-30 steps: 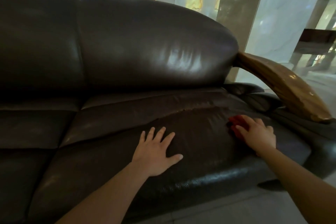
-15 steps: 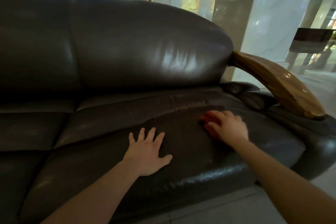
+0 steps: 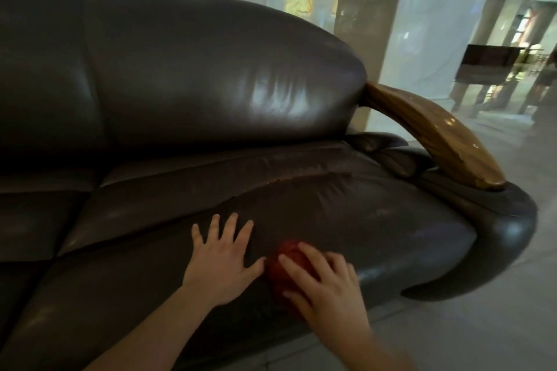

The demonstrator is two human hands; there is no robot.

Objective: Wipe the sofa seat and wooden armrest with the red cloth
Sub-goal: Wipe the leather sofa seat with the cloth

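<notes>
A dark brown leather sofa seat (image 3: 376, 220) fills the lower middle of the view, cracked along its rear seam. My right hand (image 3: 325, 289) presses a bunched red cloth (image 3: 278, 269) flat onto the seat's front part; most of the cloth is hidden under my fingers. My left hand (image 3: 221, 259) lies flat on the seat with fingers spread, its thumb almost touching the cloth. The curved, glossy wooden armrest (image 3: 434, 132) runs from the backrest down to the sofa's right end, well away from both hands.
The padded backrest (image 3: 211, 75) rises behind the seat. A second seat cushion (image 3: 33, 220) lies to the left. Pale tiled floor (image 3: 452, 325) shows at the right. A dark wooden table (image 3: 488, 65) and pillars stand far back right.
My right hand has slid the red cloth leftward and toward the front edge of the seat, from near the armrest to right beside my left hand. The left hand stayed flat.
</notes>
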